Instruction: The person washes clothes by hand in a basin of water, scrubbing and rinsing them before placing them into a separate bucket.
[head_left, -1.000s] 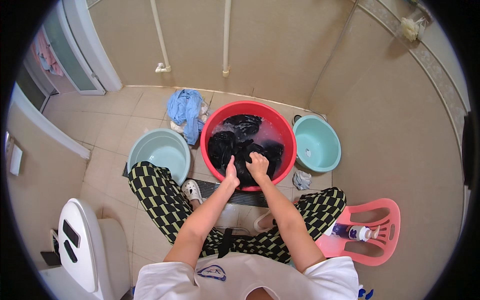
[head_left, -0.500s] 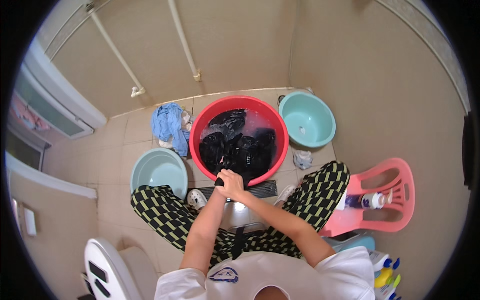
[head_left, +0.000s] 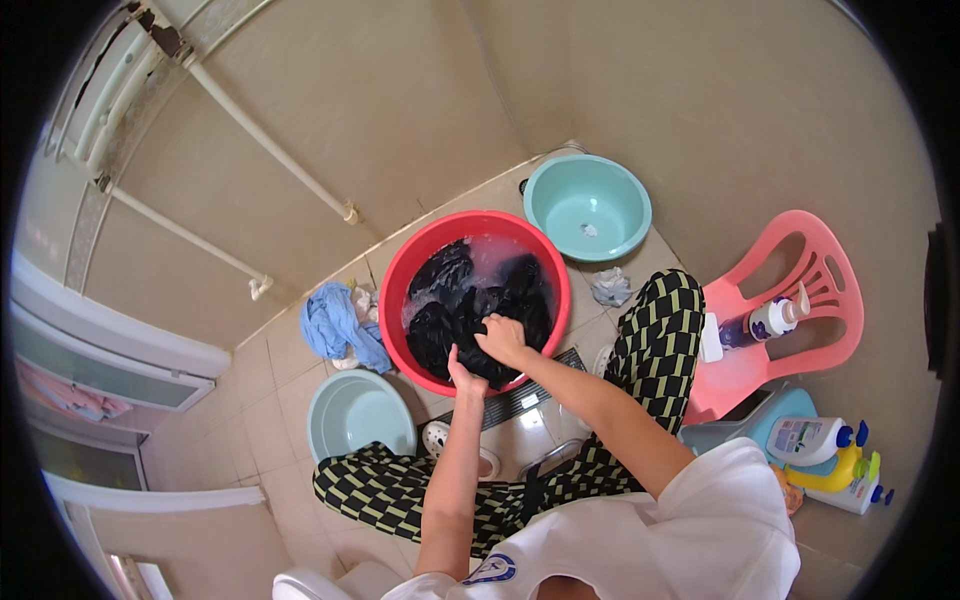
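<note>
Soaking in cloudy water, a wet black garment lies bunched inside a red basin. My right hand is curled over the dark cloth towards the near right of the basin, gripping it. Just left of it and nearer me, my left hand is at the basin's near rim, thumb up, with black cloth against its palm and fingers. Part of the left fingers is hidden by the fabric. The water and folds hide where one piece of clothing ends and another begins.
A pale blue basin stands near left, a turquoise basin far right. Blue clothes and a greyish cloth lie on the floor. A pink chair holds a pump bottle; several bottles stand behind it. A floor drain runs below the red basin.
My hands, clasped together at the near rim before, have come apart; the right has moved forward over the black cloth in the basin. The whole view has turned and shifted.
</note>
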